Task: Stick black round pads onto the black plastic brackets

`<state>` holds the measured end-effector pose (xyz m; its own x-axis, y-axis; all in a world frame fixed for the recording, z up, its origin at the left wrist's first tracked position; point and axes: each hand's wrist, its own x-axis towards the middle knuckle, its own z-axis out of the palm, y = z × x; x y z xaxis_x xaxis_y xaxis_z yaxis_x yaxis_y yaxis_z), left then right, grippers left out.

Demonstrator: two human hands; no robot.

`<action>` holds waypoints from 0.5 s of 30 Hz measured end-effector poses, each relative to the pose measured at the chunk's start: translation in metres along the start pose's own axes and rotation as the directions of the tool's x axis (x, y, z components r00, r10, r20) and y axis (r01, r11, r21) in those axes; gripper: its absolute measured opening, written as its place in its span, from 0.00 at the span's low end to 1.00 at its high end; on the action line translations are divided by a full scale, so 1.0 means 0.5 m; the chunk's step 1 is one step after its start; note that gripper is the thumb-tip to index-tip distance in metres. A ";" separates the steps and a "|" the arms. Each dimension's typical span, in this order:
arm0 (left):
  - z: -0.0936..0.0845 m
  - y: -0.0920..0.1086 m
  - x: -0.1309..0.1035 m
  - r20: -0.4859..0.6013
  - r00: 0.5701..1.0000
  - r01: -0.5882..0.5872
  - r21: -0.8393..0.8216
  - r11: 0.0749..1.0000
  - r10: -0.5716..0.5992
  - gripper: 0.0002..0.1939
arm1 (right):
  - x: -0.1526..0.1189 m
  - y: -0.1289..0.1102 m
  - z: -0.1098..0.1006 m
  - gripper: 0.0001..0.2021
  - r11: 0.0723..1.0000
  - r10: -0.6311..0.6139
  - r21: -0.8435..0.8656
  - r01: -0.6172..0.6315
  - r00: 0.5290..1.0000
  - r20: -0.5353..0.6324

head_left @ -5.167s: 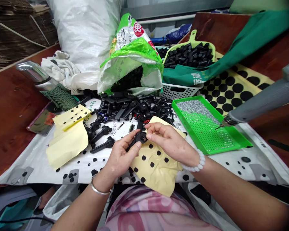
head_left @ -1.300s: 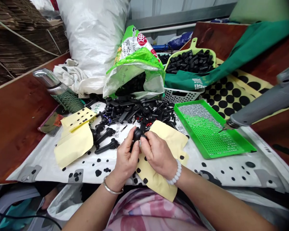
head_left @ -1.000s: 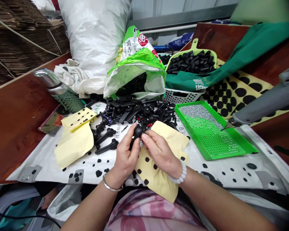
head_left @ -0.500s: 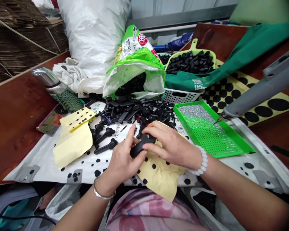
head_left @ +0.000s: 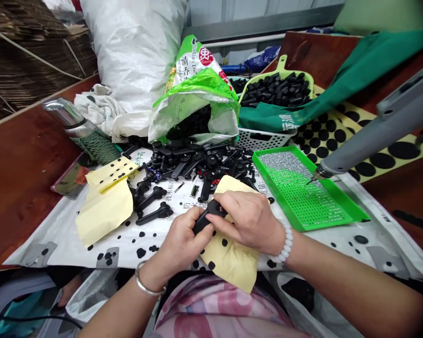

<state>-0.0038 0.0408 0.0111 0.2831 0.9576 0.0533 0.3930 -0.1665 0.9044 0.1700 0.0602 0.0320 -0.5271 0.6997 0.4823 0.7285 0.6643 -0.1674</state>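
A black handle-shaped part (head_left: 201,222) is held over the near middle of the table. My left hand (head_left: 188,239) is closed on its lower end, thumb on top. The fingers of my right hand (head_left: 248,220) pinch its rounded upper end. Beneath my right hand lies a yellow sheet (head_left: 232,265) with black dots. Beyond the hands is a heap of black handles (head_left: 197,162), with three more handles (head_left: 157,213) to its left. A small spring-like piece (head_left: 194,190) rests on the white sheet.
At right, a green tray (head_left: 303,188) holds small metal pieces, with a grey electric screwdriver (head_left: 359,145) above it. Behind stand an open green bag (head_left: 197,89) and a dustpan (head_left: 284,65) of black pieces. At left are a flask (head_left: 81,126), a phone (head_left: 70,180) and yellow sheets (head_left: 107,206).
My left thumb and fingers have closed in around the handle. My right fingers have curled more over its rounded end. The view has shifted slightly.
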 end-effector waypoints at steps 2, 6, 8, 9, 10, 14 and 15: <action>0.011 -0.003 -0.001 -0.094 0.995 -0.036 0.019 0.999 0.038 0.05 | 0.002 -0.011 0.009 0.17 0.996 0.084 0.007 -0.084 0.995 -0.051; 0.026 -0.002 0.003 -0.205 0.978 -0.035 0.025 0.999 0.040 0.03 | 0.013 -0.024 0.021 0.16 0.983 0.182 0.041 -0.179 0.980 -0.085; 0.026 0.001 0.008 -0.230 0.973 -0.017 -0.017 1.000 0.013 0.03 | 0.019 -0.022 0.023 0.17 0.975 0.214 0.088 -0.205 0.971 -0.106; 0.024 0.003 0.011 -0.234 0.972 -0.003 -0.062 0.998 -0.012 0.03 | 0.021 -0.019 0.023 0.18 0.969 0.228 0.126 -0.213 0.967 -0.117; 0.021 0.005 0.015 -0.233 0.971 0.016 -0.120 0.993 -0.044 0.03 | 0.022 -0.016 0.023 0.19 0.960 0.245 0.174 -0.221 0.961 -0.129; -0.004 0.002 0.024 -0.165 0.973 0.078 -0.423 0.903 -0.161 0.07 | 0.012 -0.007 0.023 0.22 0.858 0.367 0.425 -0.288 0.923 -0.115; -0.009 0.000 0.025 -0.138 0.977 0.075 -0.498 0.864 -0.164 0.08 | 0.009 -0.007 0.025 0.20 0.817 0.398 0.486 -0.311 0.913 -0.084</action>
<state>-0.0043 0.0537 0.0135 0.0909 0.9951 -0.0378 -0.0753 0.0448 0.9962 0.1596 0.0641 0.0239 -0.1547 0.8816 0.4460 0.5462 0.4525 -0.7049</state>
